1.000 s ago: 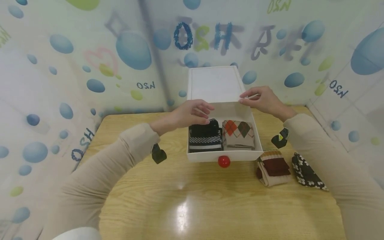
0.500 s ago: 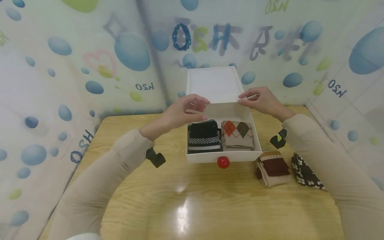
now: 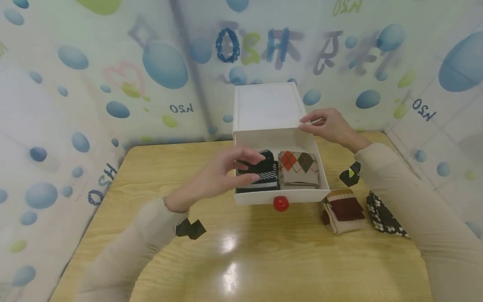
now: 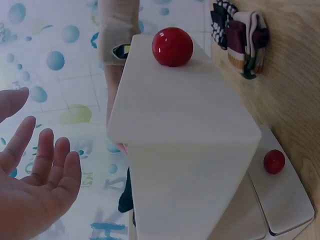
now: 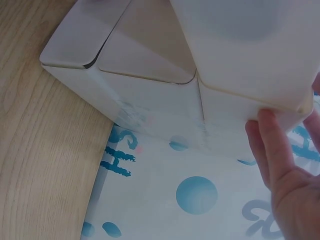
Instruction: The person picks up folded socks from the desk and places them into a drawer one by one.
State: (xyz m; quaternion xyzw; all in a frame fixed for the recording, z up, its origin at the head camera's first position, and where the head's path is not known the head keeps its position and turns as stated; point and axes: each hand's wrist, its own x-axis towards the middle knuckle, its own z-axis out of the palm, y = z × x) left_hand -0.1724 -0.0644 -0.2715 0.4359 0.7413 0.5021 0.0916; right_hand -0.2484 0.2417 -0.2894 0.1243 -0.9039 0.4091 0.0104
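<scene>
A white cabinet (image 3: 269, 107) stands at the back of the table, its upper drawer (image 3: 298, 197) pulled out by a red knob (image 3: 281, 204). Inside the drawer, a folded black-and-white striped knit (image 3: 266, 175) lies on the left and folded argyle socks (image 3: 298, 167) on the right. My left hand (image 3: 215, 176) hovers over the drawer's left side, fingers spread and holding nothing; it covers part of the striped knit. At the cabinet's right top corner, my right hand (image 3: 328, 126) grips the edge between thumb and fingers. In the right wrist view, two fingers (image 5: 274, 140) press on the cabinet's side.
To the drawer's right on the wooden table (image 3: 211, 260) lie folded maroon-and-beige socks (image 3: 344, 212) and a folded black cloth with white flowers (image 3: 385, 216). A lower closed drawer has its own red knob (image 4: 274, 161). A patterned wall (image 3: 158, 113) stands right behind.
My left hand has come back from the drawer's rear and lowered toward its left front, fingers spreading. The right hand keeps its hold on the cabinet corner.
</scene>
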